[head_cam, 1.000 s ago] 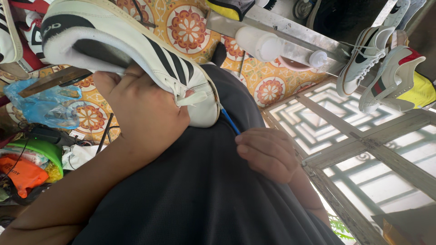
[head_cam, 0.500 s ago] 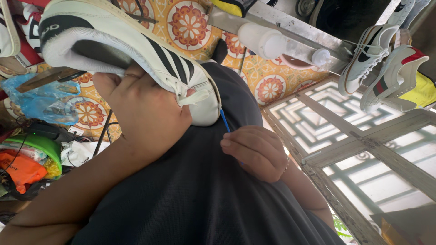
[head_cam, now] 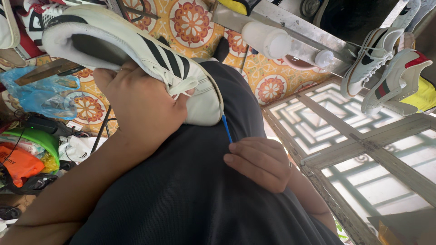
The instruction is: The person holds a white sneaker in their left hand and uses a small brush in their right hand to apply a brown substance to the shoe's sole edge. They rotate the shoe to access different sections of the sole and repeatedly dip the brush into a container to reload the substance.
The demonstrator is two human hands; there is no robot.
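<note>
Right hand (head_cam: pixel 261 163), nearest the camera, rests on the dark knitted lap (head_cam: pixel 190 199), fingers (head_cam: pixel 240 152) pressed together, pinching a thin blue tool (head_cam: pixel 226 128) whose tip meets the toe of the shoe. Left hand (head_cam: pixel 138 106), fingers curled, grips a white leather sports shoe with three black stripes (head_cam: pixel 136 54) from below, toe lying on the lap. Beyond: orange patterned floor tiles (head_cam: pixel 193 20), a white plastic bottle (head_cam: pixel 265 38) and hanging white sneakers (head_cam: pixel 390 68).
</note>
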